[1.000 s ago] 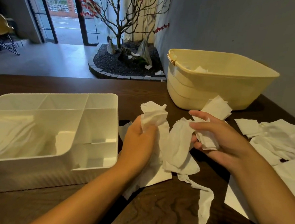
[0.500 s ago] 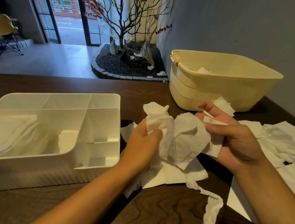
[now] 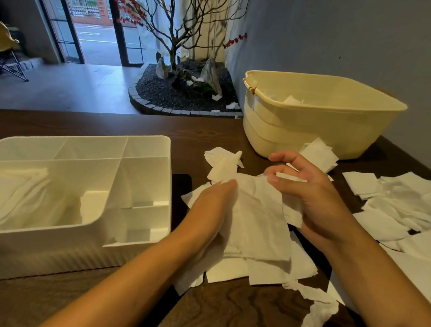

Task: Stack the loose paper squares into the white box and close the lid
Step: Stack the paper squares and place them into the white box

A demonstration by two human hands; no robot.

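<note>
Paper squares (image 3: 256, 218) lie bunched at table centre, between both hands, crumpled sheets overlapping; no clear long axis. Left hand (image 3: 212, 207) grips the bunch at its left edge, fingers curled into it. Right hand (image 3: 310, 194) sits on the right side, fingers loosely bent, thumb and forefinger pinching a thin white sheet edge. More loose squares (image 3: 399, 203) spread flat at the right. White box (image 3: 78, 191) sits left of the hands, open, divided into compartments; the large one holds white paper. Yellow tub (image 3: 315, 124) stands behind, near the wall. Dark wood-grain table (image 3: 223, 313). Beyond: grey wall, bare tree (image 3: 178, 31) in a gravel bed, glass doors. No readable writing.
</note>
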